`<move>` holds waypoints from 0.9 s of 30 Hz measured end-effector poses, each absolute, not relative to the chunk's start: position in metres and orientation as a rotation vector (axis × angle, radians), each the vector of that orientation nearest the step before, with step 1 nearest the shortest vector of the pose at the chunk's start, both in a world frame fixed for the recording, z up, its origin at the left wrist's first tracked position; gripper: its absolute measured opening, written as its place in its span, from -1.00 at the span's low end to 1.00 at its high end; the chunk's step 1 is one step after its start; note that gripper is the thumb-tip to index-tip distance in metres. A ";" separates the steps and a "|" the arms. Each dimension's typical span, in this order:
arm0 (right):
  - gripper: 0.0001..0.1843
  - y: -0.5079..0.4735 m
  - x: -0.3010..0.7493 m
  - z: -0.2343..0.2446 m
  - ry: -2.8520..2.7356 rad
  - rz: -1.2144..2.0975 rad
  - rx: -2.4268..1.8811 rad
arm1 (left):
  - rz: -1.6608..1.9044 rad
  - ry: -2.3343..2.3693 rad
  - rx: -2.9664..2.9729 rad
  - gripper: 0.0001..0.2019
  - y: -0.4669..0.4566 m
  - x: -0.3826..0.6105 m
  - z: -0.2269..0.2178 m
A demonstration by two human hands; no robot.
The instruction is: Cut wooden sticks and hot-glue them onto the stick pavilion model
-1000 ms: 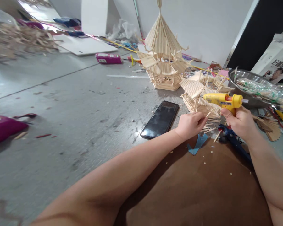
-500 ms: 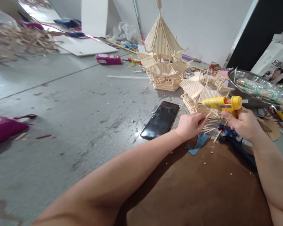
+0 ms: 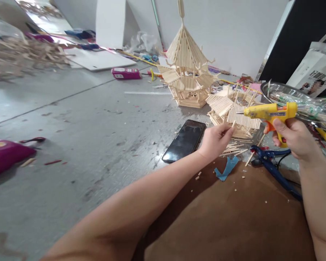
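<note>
My left hand (image 3: 216, 139) pinches a short wooden stick (image 3: 233, 124) and holds it up near a partly built stick roof model (image 3: 229, 110) on the floor. My right hand (image 3: 295, 137) grips a yellow hot glue gun (image 3: 270, 113), its nozzle pointing left toward the stick tip, a small gap apart. A finished stick pagoda (image 3: 186, 74) stands behind the roof model. Loose short sticks (image 3: 233, 148) lie just under my left hand.
A black phone (image 3: 185, 140) lies on the grey floor left of my hand. Blue-handled cutters (image 3: 268, 163) and a blue scrap (image 3: 226, 168) lie by the brown mat (image 3: 228, 224). A steel bowl (image 3: 285, 90) with bagged sticks sits right. A magenta object (image 3: 5, 154) lies at the left.
My right hand has lifted the glue gun up and to the right, away from the stick. My left hand has raised the stick slightly toward the roof model.
</note>
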State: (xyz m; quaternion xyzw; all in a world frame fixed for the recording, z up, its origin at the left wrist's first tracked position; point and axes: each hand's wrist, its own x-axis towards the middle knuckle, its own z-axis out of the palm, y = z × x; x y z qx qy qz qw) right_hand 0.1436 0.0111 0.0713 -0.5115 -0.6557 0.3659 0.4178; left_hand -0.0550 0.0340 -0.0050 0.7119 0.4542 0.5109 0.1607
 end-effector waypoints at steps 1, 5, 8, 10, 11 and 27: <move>-0.67 0.011 0.145 0.073 -1.637 0.957 -1.266 | 1.473 1.292 1.991 -0.73 0.035 -0.056 -0.004; -0.68 0.010 0.147 0.075 -1.660 1.006 -1.288 | 1.505 1.293 1.885 -0.75 0.039 -0.057 -0.003; -0.68 0.010 0.146 0.074 -1.659 1.007 -1.307 | 1.503 1.291 1.873 -0.76 0.040 -0.057 -0.004; -0.68 0.010 0.144 0.074 -1.636 1.021 -1.309 | 1.501 1.293 1.890 -0.75 0.040 -0.057 -0.004; -0.68 0.010 0.143 0.074 -1.623 1.029 -1.311 | 1.501 1.295 1.900 -0.75 0.040 -0.057 -0.004; -0.68 0.010 0.141 0.072 -1.614 1.000 -1.330 | 1.500 1.344 1.977 -0.74 0.041 -0.059 -0.006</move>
